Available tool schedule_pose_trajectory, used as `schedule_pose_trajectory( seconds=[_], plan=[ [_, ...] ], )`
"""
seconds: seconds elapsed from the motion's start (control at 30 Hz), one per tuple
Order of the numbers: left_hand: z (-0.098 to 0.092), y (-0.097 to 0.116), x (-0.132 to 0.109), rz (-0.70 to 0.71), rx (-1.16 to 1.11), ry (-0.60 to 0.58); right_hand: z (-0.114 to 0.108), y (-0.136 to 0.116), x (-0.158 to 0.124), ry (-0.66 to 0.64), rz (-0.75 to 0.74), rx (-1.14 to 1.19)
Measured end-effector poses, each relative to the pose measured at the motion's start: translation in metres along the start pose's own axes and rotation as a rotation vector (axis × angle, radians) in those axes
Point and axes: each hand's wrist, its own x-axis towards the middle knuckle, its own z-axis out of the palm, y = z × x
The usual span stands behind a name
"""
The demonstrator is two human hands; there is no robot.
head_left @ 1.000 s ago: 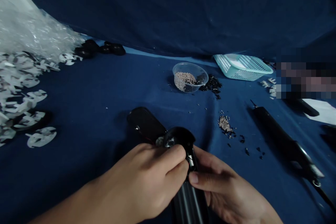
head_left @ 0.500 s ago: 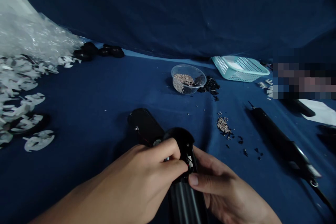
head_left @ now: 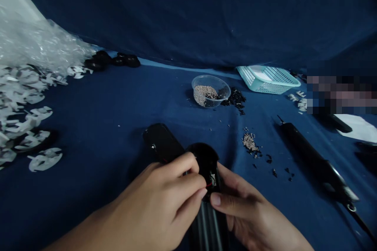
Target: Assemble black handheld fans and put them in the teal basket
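Note:
A long black plastic housing [head_left: 209, 225] with a ribbed lower part lies in front of me, its rounded upper end open. My right hand [head_left: 250, 208] is closed round its right side, thumb on the near rim. Inside, a thin red wire [head_left: 209, 184] runs beside a small white connector [head_left: 213, 179]. My left hand [head_left: 165, 194] reaches over the opening in a pinch at the wire; its fingertips partly hide the inside. A black rounded cover piece [head_left: 161, 141] lies up-left of the housing, partly behind my left hand.
A clear bowl [head_left: 210, 100] of small screws stands ahead, with black bits beside it. Loose screws [head_left: 249, 142] lie nearer. To the right are an electric screwdriver [head_left: 315, 157] and a turquoise basket [head_left: 273, 86]. White plastic parts [head_left: 44, 159] heap at left. A person's blurred hand appears far right.
My left fingers have drawn back slightly to the left, and more of the red wire shows. My right hand keeps its hold on the housing. The view has shifted slightly.

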Motion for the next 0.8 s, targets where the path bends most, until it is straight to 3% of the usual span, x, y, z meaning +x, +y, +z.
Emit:
schedule_pose_trajectory(
  seconds=[0.17,0.47,0.63,0.8],
  plan=[
    [0.009,0.002,-0.003,-0.003,-0.047,0.151,0.002,0.003,0.001,-0.053,-0.085,-0.077],
    [0.018,0.002,-0.001,0.0,0.051,0.437,0.006,-0.005,-0.004,0.041,-0.044,-0.21],
    [0.02,-0.005,-0.003,0.063,0.266,0.417,0.005,0.001,-0.002,0.017,-0.092,-0.076],
    [0.019,-0.005,-0.005,0.165,0.334,0.416,0.005,0.005,0.0,0.013,-0.11,-0.036]
  ],
)
